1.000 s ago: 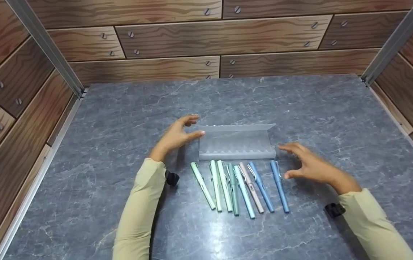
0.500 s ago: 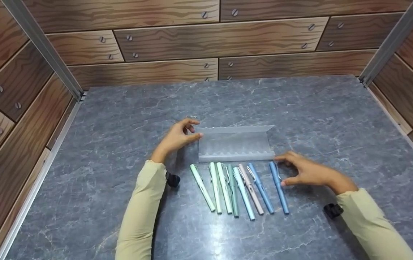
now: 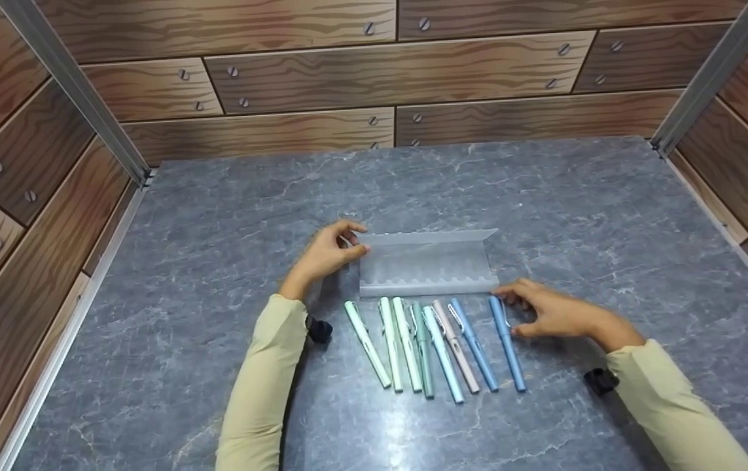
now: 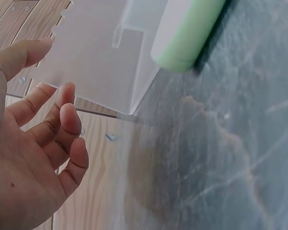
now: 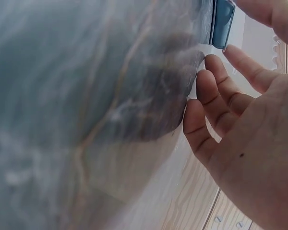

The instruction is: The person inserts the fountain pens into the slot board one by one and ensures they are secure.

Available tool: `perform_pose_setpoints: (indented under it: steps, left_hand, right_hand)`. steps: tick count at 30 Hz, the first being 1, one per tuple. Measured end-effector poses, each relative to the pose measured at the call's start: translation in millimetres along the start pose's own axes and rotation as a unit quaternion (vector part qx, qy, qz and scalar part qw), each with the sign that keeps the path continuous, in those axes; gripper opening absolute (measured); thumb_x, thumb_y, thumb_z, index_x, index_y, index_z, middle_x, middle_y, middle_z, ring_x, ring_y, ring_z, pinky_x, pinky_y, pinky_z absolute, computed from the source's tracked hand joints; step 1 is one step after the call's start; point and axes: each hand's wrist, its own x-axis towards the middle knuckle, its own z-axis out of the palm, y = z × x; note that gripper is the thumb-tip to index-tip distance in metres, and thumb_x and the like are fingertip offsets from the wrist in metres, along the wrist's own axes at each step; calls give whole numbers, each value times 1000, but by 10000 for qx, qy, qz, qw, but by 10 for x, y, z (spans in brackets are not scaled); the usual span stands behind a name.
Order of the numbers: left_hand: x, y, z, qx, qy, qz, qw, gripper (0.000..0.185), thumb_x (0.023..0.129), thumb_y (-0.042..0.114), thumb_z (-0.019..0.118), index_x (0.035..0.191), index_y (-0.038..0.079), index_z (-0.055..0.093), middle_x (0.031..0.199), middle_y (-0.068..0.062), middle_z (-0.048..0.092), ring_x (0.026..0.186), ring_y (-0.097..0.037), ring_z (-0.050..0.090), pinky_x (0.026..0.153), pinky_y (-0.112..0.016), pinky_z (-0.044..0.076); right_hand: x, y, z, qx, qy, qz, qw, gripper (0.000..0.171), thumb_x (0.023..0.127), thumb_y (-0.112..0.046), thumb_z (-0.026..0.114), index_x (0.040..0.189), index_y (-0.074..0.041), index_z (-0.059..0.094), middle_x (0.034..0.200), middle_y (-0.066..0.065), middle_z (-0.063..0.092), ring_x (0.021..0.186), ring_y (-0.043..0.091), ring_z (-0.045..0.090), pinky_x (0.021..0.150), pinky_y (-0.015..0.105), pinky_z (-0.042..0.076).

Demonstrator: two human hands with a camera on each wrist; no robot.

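Left hand [image 3: 324, 255], centre-left of the head view: fingers loosely curved, thumb and fingertips at the left end of the clear pen tray [image 3: 427, 261]; in the left wrist view the fingers [image 4: 62, 120] are relaxed and spread beside the tray wall, not closed round it, and contact cannot be confirmed. Right hand [image 3: 553, 313], right of centre: fingers half open, thumb and forefinger set either side of the top of the rightmost blue pen [image 3: 506, 343], which lies flat on the grey marbled table [image 3: 216, 209]; the right wrist view shows the pen's blue cap just beyond the fingertips [image 5: 216, 67], so a firm pinch cannot be told. Tray sits mid-frame, just above a row of eight pens; the pale green pen [image 3: 367, 343] lies at the row's left end, the blue pen at its right end.
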Motion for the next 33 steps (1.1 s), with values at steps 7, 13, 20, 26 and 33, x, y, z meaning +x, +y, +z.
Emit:
perform_pose_setpoints:
  steps: [7, 13, 20, 26, 33]
  left_hand:
    - [10, -22, 19, -58, 175, 116, 9998, 33, 86, 14, 70, 115, 0, 64, 86, -4, 60, 61, -9, 46, 53, -21, 40]
    - [12, -26, 26, -132, 264, 168, 9994, 31, 86, 11, 69, 113, -3, 64, 84, -5, 61, 64, -8, 48, 55, -20, 40]
    - [21, -40, 37, -114, 303, 129, 9994, 25, 88, 11, 67, 108, -3, 64, 86, -6, 64, 71, -9, 51, 64, -20, 42]
    - [-7, 24, 26, -203, 341, 132, 9991, 19, 90, 10, 64, 105, -3, 64, 87, -6, 63, 73, -8, 51, 64, -20, 41]
    - [5, -40, 41, -276, 368, 147, 9988, 18, 92, 13, 63, 104, 0, 65, 88, -4, 63, 73, -7, 52, 65, -20, 42]
  right_hand:
    - [23, -25, -10, -86, -60, 134, 9999, 66, 81, -20, 72, 139, -6, 44, 114, 10, 51, 103, 22, 50, 91, 40, 46]
    - [25, -64, -15, -192, -86, 250, 9995, 67, 80, -19, 72, 140, -7, 44, 115, 11, 50, 106, 25, 51, 93, 46, 45]
    - [36, -63, 3, -313, -114, 266, 9991, 65, 82, -18, 71, 139, -6, 44, 115, 11, 51, 102, 22, 50, 86, 37, 45]
    - [38, -70, 8, -331, -37, 200, 9992, 64, 80, -16, 71, 137, -3, 44, 113, 10, 52, 101, 21, 50, 88, 37, 46]
    - [30, -62, 24, -154, -32, 110, 9998, 63, 81, -13, 70, 135, 0, 42, 110, 9, 51, 96, 18, 49, 85, 33, 46]
